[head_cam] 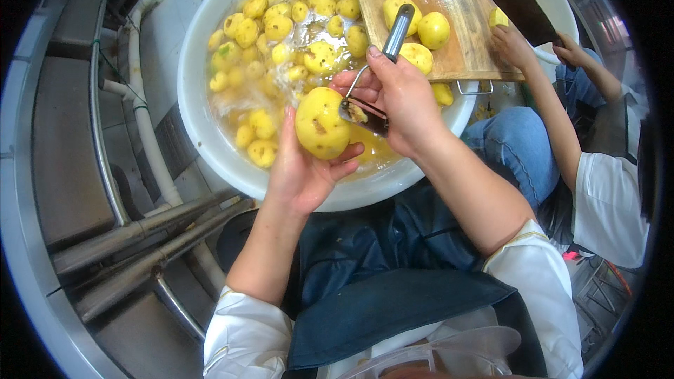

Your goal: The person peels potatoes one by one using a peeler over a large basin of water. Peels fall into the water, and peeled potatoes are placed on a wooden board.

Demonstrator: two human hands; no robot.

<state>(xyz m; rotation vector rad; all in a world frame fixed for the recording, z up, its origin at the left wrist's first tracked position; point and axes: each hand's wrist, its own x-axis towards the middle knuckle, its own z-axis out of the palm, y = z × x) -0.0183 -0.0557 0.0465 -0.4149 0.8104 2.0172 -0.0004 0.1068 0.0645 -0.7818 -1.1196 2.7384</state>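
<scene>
My left hand point(308, 173) holds a peeled yellow potato point(322, 123) with a few brown spots over the near part of a big white tub point(253, 181). In my right hand point(403, 97) is a metal peeler point(398, 34), its handle pointing up and its blade frame close beside the potato. A bit of peel clings to the blade. Below and beyond my hands, many peeled potatoes point(278, 27) lie in cloudy, rippling water in the tub.
A wooden cutting board point(463, 5) bearing several potatoes rests across the tub's right part. At its right edge a co-worker's hands point(513, 45) hold a potato piece and a cleaver point(521, 8). Metal rails point(142, 229) and a white pipe point(145, 131) stand left of the tub.
</scene>
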